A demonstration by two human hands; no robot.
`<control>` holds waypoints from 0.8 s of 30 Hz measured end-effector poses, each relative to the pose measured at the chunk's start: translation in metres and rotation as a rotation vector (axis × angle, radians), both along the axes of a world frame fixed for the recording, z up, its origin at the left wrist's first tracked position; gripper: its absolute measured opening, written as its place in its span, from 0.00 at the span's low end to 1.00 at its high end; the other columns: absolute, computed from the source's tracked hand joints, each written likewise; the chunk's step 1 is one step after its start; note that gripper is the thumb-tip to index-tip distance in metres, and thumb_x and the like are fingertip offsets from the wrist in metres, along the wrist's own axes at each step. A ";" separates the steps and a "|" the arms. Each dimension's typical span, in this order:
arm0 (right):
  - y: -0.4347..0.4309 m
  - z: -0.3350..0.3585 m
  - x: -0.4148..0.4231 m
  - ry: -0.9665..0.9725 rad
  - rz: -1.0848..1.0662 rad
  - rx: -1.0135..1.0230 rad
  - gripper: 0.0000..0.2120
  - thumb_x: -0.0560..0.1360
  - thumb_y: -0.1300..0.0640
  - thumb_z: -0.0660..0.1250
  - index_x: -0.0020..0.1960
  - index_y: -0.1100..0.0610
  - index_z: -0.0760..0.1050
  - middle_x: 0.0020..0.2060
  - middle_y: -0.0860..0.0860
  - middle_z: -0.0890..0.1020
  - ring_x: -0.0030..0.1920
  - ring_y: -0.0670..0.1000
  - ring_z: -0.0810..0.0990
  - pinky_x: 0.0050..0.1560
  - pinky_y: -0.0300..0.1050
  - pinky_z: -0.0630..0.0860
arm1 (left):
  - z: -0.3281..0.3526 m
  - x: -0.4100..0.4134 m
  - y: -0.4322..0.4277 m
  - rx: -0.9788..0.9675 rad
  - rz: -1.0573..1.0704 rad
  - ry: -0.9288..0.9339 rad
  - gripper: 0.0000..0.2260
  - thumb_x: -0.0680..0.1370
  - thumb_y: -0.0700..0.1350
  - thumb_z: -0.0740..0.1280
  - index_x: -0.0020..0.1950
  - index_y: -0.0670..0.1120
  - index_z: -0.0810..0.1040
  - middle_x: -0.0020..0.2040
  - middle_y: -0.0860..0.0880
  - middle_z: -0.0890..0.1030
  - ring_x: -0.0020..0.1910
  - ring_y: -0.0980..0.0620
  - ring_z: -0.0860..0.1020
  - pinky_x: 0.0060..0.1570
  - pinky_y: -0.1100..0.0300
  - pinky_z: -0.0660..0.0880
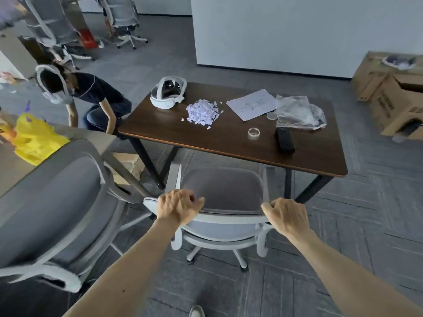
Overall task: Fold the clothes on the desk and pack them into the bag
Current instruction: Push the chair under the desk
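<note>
My left hand [177, 205] and my right hand [286, 216] both grip the top edge of the backrest of a grey office chair [223, 191], which stands in front of a dark wooden desk [160, 124]. On the desk lie a pile of pale purple scraps [202, 113], a crumpled clear plastic bag [297, 112], a sheet of paper [251, 104], a white headset [168, 94], a small clear dish [254, 133] and a black remote-like object [285, 139]. I see no clothes on this desk.
A second grey chair [52, 213] stands close on my left beside a beige table holding a yellow plastic bag [34, 139]. A person [91, 99] crouches past the desk's left corner. Cardboard boxes [393, 99] stand at the right. Grey carpet surrounds the desk.
</note>
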State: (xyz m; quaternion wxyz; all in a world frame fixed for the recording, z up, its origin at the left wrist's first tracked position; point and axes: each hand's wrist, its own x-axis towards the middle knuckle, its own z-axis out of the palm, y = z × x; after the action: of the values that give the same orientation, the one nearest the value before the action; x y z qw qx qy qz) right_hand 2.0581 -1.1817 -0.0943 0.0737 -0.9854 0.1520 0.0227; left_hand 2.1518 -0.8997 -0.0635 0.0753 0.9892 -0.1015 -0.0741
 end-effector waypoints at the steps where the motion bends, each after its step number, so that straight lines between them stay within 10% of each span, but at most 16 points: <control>1: 0.003 -0.002 0.011 -0.004 -0.030 0.009 0.19 0.71 0.47 0.51 0.25 0.54 0.60 0.19 0.48 0.66 0.22 0.48 0.66 0.28 0.43 0.55 | -0.001 0.015 0.002 -0.003 -0.004 0.012 0.20 0.77 0.65 0.58 0.42 0.51 0.80 0.40 0.52 0.80 0.40 0.49 0.74 0.47 0.55 0.66; 12: -0.005 -0.001 0.125 -0.073 -0.163 0.065 0.26 0.71 0.37 0.43 0.37 0.49 0.75 0.33 0.49 0.78 0.38 0.55 0.76 0.43 0.50 0.74 | -0.012 0.164 -0.018 -0.066 -0.107 -0.014 0.19 0.76 0.63 0.57 0.37 0.51 0.76 0.36 0.52 0.76 0.40 0.47 0.74 0.54 0.52 0.69; 19: -0.014 -0.002 0.179 -0.055 -0.259 0.041 0.16 0.75 0.53 0.55 0.31 0.53 0.71 0.35 0.54 0.73 0.39 0.59 0.74 0.39 0.48 0.69 | -0.016 0.229 -0.041 -0.026 -0.156 -0.032 0.18 0.76 0.60 0.56 0.40 0.51 0.78 0.37 0.52 0.79 0.42 0.48 0.74 0.54 0.51 0.68; 24: -0.033 -0.007 0.208 -0.104 -0.282 0.086 0.22 0.72 0.46 0.47 0.37 0.51 0.77 0.40 0.53 0.76 0.42 0.57 0.75 0.46 0.52 0.71 | -0.019 0.257 -0.059 -0.029 -0.162 -0.058 0.18 0.77 0.60 0.55 0.36 0.51 0.76 0.33 0.54 0.76 0.44 0.48 0.75 0.55 0.50 0.66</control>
State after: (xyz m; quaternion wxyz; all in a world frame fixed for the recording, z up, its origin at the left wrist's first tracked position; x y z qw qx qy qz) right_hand 2.2662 -1.2145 -0.1011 0.1259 -0.9500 0.2839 -0.0324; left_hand 2.4092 -0.9586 -0.0827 0.0806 0.9783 -0.1842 -0.0499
